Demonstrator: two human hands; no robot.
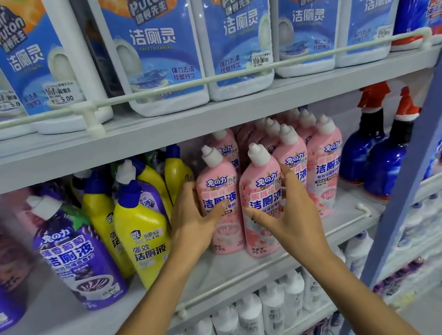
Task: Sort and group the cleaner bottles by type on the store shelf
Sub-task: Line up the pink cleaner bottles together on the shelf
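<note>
On the middle shelf (pixel 244 273) stands a cluster of several pink cleaner bottles with white caps. My left hand (pixel 193 221) is wrapped around the left front pink bottle (pixel 219 184), fingers on its left side and thumb across its label. My right hand (pixel 292 214) grips the right front pink bottle (pixel 261 187), thumb across the front and fingers on its right side. Both bottles stand upright on the shelf. To the left are yellow bottles (pixel 141 232) with blue caps and a leaning purple bottle (pixel 76 249).
Blue spray bottles (pixel 365 149) with red triggers stand right of the pink group. Large white Mr Puton toilet-cleaner bottles (pixel 161 49) fill the upper shelf behind a rail. White bottles (pixel 260 315) line the lower shelf. A blue-grey post (pixel 415 171) slants across the right.
</note>
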